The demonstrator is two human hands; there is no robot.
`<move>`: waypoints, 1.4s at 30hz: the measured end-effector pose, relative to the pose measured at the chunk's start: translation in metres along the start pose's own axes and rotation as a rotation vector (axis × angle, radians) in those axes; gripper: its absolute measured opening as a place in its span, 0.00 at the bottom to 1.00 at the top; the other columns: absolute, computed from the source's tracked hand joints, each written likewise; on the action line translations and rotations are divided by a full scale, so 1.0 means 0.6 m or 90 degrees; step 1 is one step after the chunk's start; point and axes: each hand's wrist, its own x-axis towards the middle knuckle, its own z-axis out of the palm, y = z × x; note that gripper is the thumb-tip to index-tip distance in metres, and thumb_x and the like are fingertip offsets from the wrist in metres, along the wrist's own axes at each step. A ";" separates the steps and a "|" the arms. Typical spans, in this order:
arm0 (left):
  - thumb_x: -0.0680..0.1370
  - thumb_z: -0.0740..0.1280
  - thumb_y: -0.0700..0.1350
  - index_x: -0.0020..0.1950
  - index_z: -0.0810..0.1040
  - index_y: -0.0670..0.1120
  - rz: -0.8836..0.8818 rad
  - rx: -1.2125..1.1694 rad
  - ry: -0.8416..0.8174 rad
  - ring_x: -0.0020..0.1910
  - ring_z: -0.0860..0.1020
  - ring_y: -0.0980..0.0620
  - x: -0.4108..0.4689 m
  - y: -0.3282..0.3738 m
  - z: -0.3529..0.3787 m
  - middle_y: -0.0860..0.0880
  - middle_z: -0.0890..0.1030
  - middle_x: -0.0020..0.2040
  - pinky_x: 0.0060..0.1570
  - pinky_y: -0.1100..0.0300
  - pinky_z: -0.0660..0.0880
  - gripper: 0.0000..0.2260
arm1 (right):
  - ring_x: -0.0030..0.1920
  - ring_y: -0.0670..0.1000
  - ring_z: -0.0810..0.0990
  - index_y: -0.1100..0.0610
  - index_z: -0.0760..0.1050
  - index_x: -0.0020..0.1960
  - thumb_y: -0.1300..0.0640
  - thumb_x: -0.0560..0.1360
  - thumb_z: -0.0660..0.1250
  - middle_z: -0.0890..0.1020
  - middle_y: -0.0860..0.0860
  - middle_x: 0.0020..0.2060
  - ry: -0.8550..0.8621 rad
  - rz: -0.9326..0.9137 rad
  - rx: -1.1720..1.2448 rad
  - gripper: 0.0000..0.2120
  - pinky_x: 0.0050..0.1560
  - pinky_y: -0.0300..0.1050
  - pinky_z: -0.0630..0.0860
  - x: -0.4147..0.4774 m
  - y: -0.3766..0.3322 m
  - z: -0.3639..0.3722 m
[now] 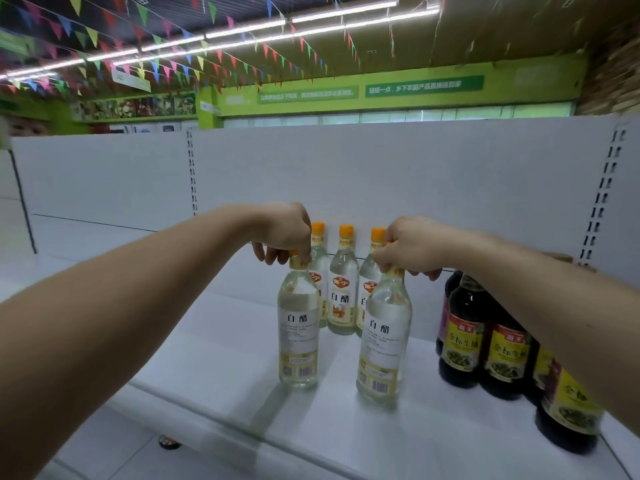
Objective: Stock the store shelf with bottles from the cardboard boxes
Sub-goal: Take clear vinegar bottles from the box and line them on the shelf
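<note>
Your left hand (284, 233) pinches the left vinegar bottle (298, 327), your right hand (412, 247) the right vinegar bottle (386, 341); clear liquid fills the 2.

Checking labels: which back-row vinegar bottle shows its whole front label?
The middle back-row bottle; the front left bottle and front right bottle partly cover its neighbours.

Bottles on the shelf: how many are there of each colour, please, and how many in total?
Clear bottles with orange caps: 5 (the left hand and the right hand each grip one at the neck)
Dark bottles: 5 visible; the right arm may hide more
Total: 10 visible
</note>
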 end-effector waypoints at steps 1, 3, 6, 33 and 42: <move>0.77 0.72 0.44 0.46 0.83 0.41 0.005 -0.001 0.000 0.30 0.80 0.46 0.013 -0.007 0.002 0.42 0.83 0.35 0.42 0.49 0.85 0.06 | 0.30 0.55 0.78 0.59 0.82 0.47 0.48 0.75 0.69 0.81 0.55 0.33 -0.001 0.008 0.000 0.13 0.29 0.44 0.78 0.009 0.000 0.004; 0.77 0.73 0.44 0.46 0.82 0.41 0.018 -0.004 -0.002 0.29 0.79 0.46 0.037 -0.020 0.005 0.42 0.83 0.34 0.41 0.50 0.85 0.06 | 0.30 0.55 0.78 0.59 0.81 0.47 0.49 0.75 0.69 0.81 0.56 0.34 -0.004 0.024 -0.002 0.13 0.30 0.45 0.79 0.025 -0.002 0.012; 0.76 0.73 0.44 0.46 0.82 0.41 0.043 -0.007 -0.011 0.29 0.79 0.46 0.071 -0.044 0.007 0.43 0.83 0.34 0.41 0.50 0.85 0.06 | 0.30 0.55 0.77 0.59 0.80 0.46 0.49 0.75 0.70 0.81 0.56 0.35 -0.014 0.046 -0.017 0.12 0.31 0.45 0.79 0.050 -0.007 0.022; 0.76 0.73 0.43 0.49 0.82 0.44 0.174 -0.012 -0.088 0.31 0.82 0.48 0.243 -0.140 -0.001 0.43 0.84 0.38 0.40 0.51 0.84 0.04 | 0.36 0.52 0.81 0.51 0.77 0.48 0.51 0.75 0.67 0.82 0.55 0.42 -0.059 0.158 -0.061 0.05 0.36 0.48 0.84 0.178 -0.023 0.040; 0.77 0.71 0.38 0.52 0.82 0.48 0.209 -0.017 -0.124 0.37 0.83 0.48 0.241 -0.104 0.003 0.43 0.84 0.44 0.42 0.50 0.84 0.07 | 0.46 0.52 0.82 0.46 0.78 0.52 0.56 0.78 0.67 0.82 0.56 0.52 -0.123 0.134 -0.037 0.06 0.39 0.47 0.85 0.177 -0.019 0.030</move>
